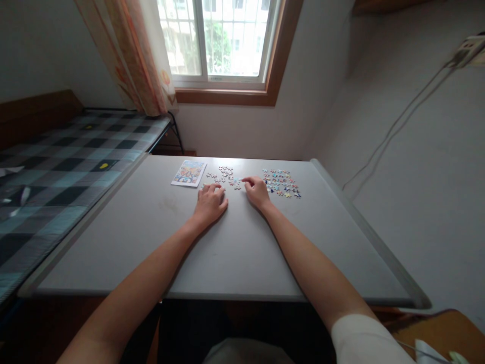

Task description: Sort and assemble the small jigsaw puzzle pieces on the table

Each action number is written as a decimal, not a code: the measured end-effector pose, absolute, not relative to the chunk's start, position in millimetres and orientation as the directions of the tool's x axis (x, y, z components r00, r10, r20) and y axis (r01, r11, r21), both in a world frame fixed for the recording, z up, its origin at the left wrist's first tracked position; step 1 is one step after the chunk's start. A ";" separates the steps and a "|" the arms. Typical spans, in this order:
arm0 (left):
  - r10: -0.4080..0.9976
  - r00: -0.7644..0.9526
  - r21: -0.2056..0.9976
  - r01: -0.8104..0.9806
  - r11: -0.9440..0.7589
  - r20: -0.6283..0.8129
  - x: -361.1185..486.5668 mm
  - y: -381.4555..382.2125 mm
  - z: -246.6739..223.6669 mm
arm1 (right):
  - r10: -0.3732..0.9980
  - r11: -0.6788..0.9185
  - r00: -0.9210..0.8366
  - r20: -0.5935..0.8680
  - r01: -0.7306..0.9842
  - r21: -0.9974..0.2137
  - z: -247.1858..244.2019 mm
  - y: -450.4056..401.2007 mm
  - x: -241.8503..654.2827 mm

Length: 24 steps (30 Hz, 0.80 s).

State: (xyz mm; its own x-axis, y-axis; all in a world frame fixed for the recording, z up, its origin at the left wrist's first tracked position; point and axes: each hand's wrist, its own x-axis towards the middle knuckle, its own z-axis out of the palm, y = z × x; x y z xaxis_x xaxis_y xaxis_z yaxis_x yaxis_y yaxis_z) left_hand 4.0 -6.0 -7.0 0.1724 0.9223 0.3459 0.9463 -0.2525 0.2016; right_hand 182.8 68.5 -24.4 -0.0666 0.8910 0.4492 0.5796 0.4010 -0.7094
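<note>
My left hand [210, 203] rests on the table with its fingers bent and apart, the fingertips beside a few loose jigsaw pieces [226, 173]. Just to the right, my right hand [256, 192] has its thumb and forefinger drawn together at a jigsaw piece [238, 180] in a small light-blue cluster. The piece is too small to see clearly between the fingertips. A larger spread of colourful jigsaw pieces [282, 182] lies right of my right hand, partly behind it. To the left of the pieces is a printed picture card [189, 173].
The grey-white table [235, 253] has raised rims along its left and right sides. On the left stands a bed with a checked cover [94, 136]. A window [215, 40] and a curtain [140, 55] are behind the table. A cable [394, 129] hangs along the right wall.
</note>
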 end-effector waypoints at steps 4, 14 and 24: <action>0.936 0.169 0.218 0.945 -0.242 0.307 6.0 -7.2 -4.8 | 0.889 0.407 -0.073 0.452 0.580 -0.705 -25.8 69.4 182.7; 0.973 0.182 0.195 0.959 -0.207 0.140 7.6 -10.7 -1.6 | 0.891 0.406 -0.083 0.446 0.587 -0.700 -26.1 69.6 182.3; 0.968 0.192 0.219 0.949 -0.225 0.163 5.5 -9.7 -4.1 | 0.892 0.407 -0.088 0.444 0.585 -0.702 -27.0 70.0 182.6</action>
State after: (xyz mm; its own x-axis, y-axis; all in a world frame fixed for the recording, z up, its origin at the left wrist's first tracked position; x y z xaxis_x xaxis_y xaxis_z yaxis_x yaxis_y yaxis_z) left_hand 5.5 -9.7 -4.1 0.1921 0.9678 0.1626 0.9494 -0.2252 0.2187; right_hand 182.6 70.0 -27.0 -0.0882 0.8915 0.4443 0.5847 0.4074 -0.7015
